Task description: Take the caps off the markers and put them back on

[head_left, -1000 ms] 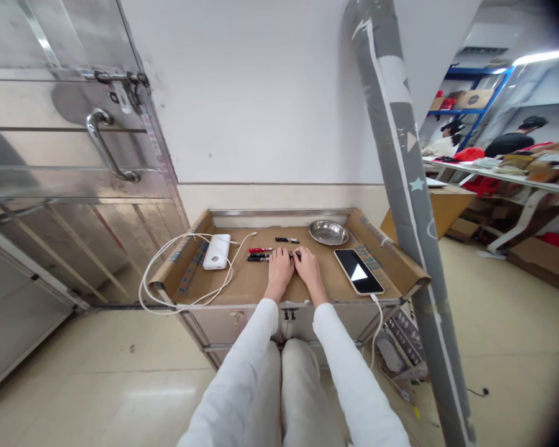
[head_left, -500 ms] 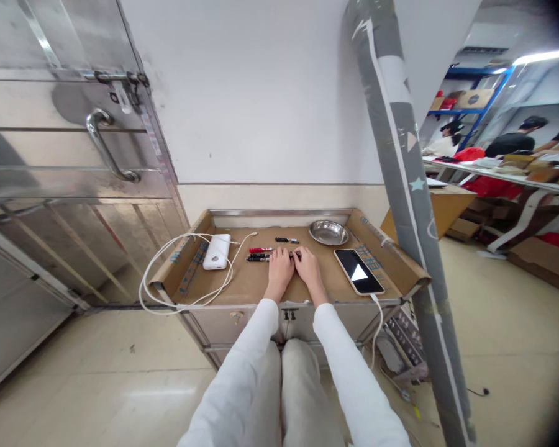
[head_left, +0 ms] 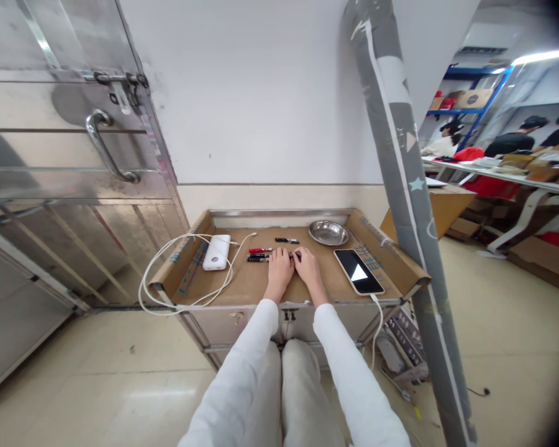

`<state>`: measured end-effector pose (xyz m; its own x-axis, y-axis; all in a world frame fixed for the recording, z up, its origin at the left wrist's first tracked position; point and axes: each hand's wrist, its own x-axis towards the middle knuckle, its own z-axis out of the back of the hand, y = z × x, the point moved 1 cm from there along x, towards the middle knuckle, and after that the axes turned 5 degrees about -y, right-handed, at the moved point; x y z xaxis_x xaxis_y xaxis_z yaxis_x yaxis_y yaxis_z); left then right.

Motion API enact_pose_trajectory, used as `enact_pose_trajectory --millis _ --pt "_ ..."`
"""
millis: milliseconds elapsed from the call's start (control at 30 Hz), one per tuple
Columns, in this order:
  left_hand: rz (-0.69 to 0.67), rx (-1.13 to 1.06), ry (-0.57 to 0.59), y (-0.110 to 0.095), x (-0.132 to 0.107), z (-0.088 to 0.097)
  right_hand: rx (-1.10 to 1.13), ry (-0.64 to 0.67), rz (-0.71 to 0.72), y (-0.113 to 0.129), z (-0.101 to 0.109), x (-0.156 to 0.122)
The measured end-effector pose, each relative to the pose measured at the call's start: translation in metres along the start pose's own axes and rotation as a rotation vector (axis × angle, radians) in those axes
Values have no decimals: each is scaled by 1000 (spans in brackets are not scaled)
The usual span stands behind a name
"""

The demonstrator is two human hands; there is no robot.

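My left hand (head_left: 281, 272) is on the cardboard-lined tabletop, its fingers curled and closed. Against it, my right hand (head_left: 309, 268) pinches the dark end of what looks like a black pen (head_left: 297, 256) between the two hands; most of it is hidden by the fingers. To the left lie a red pen (head_left: 259, 251) and black pens (head_left: 258, 258), side by side, their right ends close to or under my left fingers. Beyond my hands another black pen (head_left: 286, 240) lies by itself.
A white power bank (head_left: 217, 252) with a looped white cable lies on the left. On the right are a round metal dish (head_left: 328, 233) and a phone (head_left: 359, 271) on a cable. A long grey roll (head_left: 410, 186) leans beside the table. People sit at a far workbench.
My hands stay in nearly the same place, with at most a slight finger shift. At far right, a person in the background has moved their head into view.
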<state>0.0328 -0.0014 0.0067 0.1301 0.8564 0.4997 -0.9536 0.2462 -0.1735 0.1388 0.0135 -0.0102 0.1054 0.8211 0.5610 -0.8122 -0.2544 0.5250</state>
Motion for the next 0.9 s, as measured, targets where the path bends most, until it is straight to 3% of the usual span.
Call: enact_pose_trajectory --millis 900 --pt "-19 24 -14 -1 0 -2 -38 13 7 2 2 1"
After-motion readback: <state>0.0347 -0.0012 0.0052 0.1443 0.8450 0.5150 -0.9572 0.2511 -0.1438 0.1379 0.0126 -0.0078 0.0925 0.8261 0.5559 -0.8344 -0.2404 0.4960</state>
